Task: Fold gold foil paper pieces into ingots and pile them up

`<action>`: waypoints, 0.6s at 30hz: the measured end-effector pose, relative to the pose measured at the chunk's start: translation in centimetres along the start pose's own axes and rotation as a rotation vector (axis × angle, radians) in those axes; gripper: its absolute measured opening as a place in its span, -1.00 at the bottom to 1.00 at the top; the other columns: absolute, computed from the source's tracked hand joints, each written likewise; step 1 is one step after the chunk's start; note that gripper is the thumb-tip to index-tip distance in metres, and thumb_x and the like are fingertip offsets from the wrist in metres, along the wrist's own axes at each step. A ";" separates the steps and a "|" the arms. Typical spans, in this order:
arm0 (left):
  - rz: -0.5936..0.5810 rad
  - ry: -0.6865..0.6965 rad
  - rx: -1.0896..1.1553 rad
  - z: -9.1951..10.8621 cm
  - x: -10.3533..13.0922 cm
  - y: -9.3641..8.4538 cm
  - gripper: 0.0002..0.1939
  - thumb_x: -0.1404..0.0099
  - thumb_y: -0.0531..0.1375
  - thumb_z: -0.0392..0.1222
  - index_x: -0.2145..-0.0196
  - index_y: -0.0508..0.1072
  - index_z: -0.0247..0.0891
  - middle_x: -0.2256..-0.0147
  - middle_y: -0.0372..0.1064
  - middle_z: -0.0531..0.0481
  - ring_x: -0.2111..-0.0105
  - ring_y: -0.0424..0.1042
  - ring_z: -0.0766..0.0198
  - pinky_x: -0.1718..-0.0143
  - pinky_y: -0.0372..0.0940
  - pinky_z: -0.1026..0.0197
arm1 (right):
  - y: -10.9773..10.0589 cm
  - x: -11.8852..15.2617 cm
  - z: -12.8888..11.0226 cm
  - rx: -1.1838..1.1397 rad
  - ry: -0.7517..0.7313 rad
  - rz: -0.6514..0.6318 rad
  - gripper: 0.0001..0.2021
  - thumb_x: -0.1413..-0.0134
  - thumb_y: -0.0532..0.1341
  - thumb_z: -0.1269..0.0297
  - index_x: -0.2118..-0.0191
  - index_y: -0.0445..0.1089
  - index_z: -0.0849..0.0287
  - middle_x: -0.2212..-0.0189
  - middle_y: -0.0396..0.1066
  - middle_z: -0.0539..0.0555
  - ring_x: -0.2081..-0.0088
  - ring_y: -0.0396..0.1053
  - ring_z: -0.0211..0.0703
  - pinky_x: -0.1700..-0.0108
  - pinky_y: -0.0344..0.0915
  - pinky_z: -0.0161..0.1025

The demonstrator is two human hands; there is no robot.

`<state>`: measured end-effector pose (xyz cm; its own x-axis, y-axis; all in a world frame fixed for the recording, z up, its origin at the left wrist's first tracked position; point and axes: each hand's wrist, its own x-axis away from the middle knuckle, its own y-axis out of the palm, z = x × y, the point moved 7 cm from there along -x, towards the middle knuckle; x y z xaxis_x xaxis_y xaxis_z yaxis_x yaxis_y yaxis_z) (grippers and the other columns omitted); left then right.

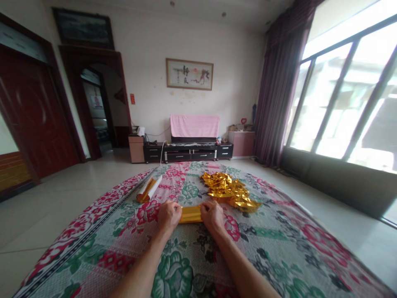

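A flat strip of shiny gold foil paper [190, 214] is stretched level between my two hands, just over the patterned cloth. My left hand [170, 215] is closed on its left end, and my right hand [213, 216] grips the right end. Beyond my right hand lies a heap of folded gold foil pieces [231, 190]. Farther off to the left of my left hand rests a curled stack of gold foil sheets [149, 189] with a white side showing.
The round table is covered by a floral cloth [173, 275] in red, green and grey. Past it stand a low black cabinet [180, 156] and a pink cloth [194, 126] draped over something. Windows and a purple curtain [273, 99] are at the right.
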<state>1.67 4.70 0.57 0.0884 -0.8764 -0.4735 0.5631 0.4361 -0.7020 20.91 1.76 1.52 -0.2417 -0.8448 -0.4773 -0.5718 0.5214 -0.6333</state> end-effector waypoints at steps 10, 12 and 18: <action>-0.067 0.070 -0.270 0.7 0.3 0.4 -0.79 -0.13 0.03 -0.27 0.54 0.43 -0.26 0.43 0.34 -0.08 0.31 0.33 0.23 0.25 0.16 0.26 | 0.9 0.4 -0.3 0.200 -0.001 -0.113 -0.76 -0.02 0.04 0.31 0.43 0.46 0.13 0.36 0.32 0.10 0.28 0.25 -0.19 0.34 0.07 -0.35; -0.074 0.072 -0.292 0.7 0.4 0.5 -0.79 -0.14 0.02 -0.26 0.52 0.42 -0.25 0.42 0.33 -0.08 0.31 0.32 0.23 0.24 0.16 0.25 | 1.0 0.5 -0.3 0.219 0.000 -0.126 -0.76 -0.03 0.04 0.30 0.42 0.45 0.13 0.34 0.31 0.11 0.28 0.24 -0.18 0.34 0.07 -0.34; -0.082 0.074 -0.308 0.7 0.5 0.6 -0.81 -0.15 0.02 -0.22 0.49 0.40 -0.24 0.40 0.31 -0.08 0.28 0.31 0.21 0.23 0.16 0.24 | 1.0 0.6 -0.6 0.274 -0.020 -0.130 -0.75 -0.05 0.01 0.27 0.39 0.44 0.13 0.31 0.30 0.13 0.27 0.24 -0.13 0.32 0.08 -0.30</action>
<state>2.66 4.40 0.31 -0.0133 -0.8988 -0.4381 0.2898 0.4159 -0.8620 19.68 1.69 0.95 -0.1631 -0.9056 -0.3916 -0.3632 0.4241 -0.8296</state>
